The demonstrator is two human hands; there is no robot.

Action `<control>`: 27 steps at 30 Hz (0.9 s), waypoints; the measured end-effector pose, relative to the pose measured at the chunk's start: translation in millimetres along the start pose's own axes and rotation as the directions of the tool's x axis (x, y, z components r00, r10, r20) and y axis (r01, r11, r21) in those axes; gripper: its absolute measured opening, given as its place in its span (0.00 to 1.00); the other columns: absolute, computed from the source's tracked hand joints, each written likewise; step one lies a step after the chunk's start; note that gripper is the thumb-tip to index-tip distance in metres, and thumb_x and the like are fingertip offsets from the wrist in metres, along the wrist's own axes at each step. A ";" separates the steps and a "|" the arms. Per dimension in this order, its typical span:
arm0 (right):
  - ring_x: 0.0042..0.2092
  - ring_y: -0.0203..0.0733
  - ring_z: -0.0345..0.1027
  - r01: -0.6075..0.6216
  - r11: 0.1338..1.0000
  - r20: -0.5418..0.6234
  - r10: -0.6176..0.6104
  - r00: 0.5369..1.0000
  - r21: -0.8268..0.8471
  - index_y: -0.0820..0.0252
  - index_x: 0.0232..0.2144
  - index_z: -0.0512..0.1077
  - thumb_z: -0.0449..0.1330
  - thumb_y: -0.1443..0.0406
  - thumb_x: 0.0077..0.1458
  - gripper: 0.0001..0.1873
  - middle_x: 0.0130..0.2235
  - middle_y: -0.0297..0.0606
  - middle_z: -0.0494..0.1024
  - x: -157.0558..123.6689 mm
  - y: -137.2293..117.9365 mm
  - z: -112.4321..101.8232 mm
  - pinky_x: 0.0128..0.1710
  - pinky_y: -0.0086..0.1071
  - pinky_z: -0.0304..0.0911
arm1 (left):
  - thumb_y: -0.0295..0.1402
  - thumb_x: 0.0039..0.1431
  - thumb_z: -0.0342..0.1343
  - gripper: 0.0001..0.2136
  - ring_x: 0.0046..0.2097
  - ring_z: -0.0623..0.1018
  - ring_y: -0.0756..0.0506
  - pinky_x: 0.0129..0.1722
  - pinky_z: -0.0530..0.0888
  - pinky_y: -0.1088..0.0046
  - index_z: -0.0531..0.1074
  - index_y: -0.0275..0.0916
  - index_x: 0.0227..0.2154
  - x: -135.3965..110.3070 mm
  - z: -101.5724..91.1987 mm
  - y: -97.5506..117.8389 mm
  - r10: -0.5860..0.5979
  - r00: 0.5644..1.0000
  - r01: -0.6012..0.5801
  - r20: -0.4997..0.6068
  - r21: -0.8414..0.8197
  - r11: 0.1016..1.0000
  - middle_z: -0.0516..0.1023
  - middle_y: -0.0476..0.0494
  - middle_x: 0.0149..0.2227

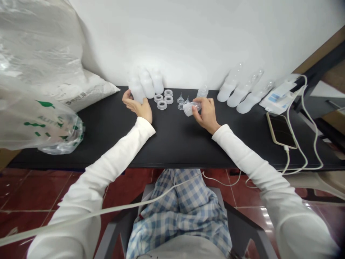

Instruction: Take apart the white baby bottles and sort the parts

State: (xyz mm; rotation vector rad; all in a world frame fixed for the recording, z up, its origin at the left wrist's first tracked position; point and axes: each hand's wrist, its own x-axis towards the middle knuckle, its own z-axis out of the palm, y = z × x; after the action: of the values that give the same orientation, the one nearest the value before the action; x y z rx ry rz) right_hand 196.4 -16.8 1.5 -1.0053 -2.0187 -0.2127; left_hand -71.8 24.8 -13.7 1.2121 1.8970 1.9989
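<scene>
My right hand is closed round a small translucent plastic cap, held just above the black table. My left hand curls round the base of a translucent white bottle, the nearest of three upright bottles at the back. Between my hands lie several clear plastic rings and two clear silicone teats.
Three assembled bottles lie against the wall at the right, beside a white packet. A phone on a white cable lies further right. Large plastic bags fill the table's left end. My chair and checked trousers are below.
</scene>
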 end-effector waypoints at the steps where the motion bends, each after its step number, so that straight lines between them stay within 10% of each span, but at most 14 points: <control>1: 0.46 0.52 0.74 -0.008 1.000 -0.003 0.008 1.000 0.003 0.60 0.51 0.70 0.43 0.47 0.71 0.27 0.45 0.48 0.79 0.2 -1.3 0.7 0.53 0.52 0.66 | 0.27 0.60 0.58 0.19 0.66 0.68 0.38 0.68 0.62 0.53 0.62 0.43 0.53 -8.0 -2.2 7.3 0.045 0.997 -0.042 0.058 -0.054 0.998 0.66 0.37 0.61; 3: 0.47 0.52 0.74 -0.031 0.999 -0.013 0.031 0.999 0.007 0.60 0.51 0.70 0.42 0.47 0.72 0.27 0.45 0.47 0.79 0.7 -4.8 1.8 0.54 0.52 0.66 | 0.38 0.67 0.55 0.08 0.57 0.75 0.41 0.61 0.70 0.59 0.68 0.42 0.45 -24.0 -7.3 23.5 0.165 0.944 -0.105 0.286 -0.215 0.971 0.74 0.40 0.51; 7: 0.45 0.49 0.75 -0.082 0.997 -0.043 0.082 0.996 0.015 0.59 0.49 0.70 0.41 0.46 0.72 0.28 0.43 0.46 0.79 2.5 -12.0 2.2 0.53 0.50 0.67 | 0.58 0.67 0.48 0.25 0.39 0.78 0.45 0.46 0.75 0.66 0.74 0.40 0.33 -47.0 -16.4 50.2 0.373 0.571 -0.057 0.732 -0.418 0.907 0.78 0.42 0.35; 9: 0.44 0.49 0.75 -0.109 0.994 -0.057 0.110 0.992 0.020 0.59 0.48 0.70 0.40 0.45 0.72 0.29 0.42 0.45 0.79 3.7 -13.6 2.8 0.52 0.50 0.67 | 0.62 0.64 0.49 0.28 0.36 0.78 0.47 0.43 0.74 0.68 0.76 0.39 0.32 -51.9 -17.8 56.5 0.383 0.460 -0.001 0.801 -0.431 0.902 0.79 0.43 0.32; 17: 0.46 0.49 0.73 -0.201 0.978 -0.075 0.205 0.976 0.052 0.57 0.53 0.67 0.36 0.45 0.73 0.29 0.44 0.44 0.77 2.4 -4.7 21.7 0.53 0.52 0.66 | 0.55 0.54 0.65 0.22 0.37 0.75 0.48 0.39 0.71 0.71 0.78 0.38 0.34 -62.9 -3.8 55.6 0.231 0.478 0.236 0.847 -0.378 0.895 0.80 0.46 0.35; 27: 0.40 0.46 0.70 -0.153 0.986 0.038 0.151 0.988 0.072 0.57 0.45 0.69 0.47 0.39 0.67 0.30 0.36 0.39 0.74 5.1 -10.0 23.0 0.48 0.48 0.69 | 0.29 0.55 0.58 0.09 0.34 0.69 0.50 0.36 0.68 0.75 0.65 0.39 0.23 -64.9 -5.3 57.4 0.066 0.531 0.514 0.845 -0.382 0.768 0.66 0.51 0.27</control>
State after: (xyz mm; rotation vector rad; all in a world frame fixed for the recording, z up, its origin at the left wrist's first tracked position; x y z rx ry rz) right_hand 173.4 -9.6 -7.1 -1.1160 -1.9539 -0.0391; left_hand -7.6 -29.3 8.5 1.2475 0.7821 1.2768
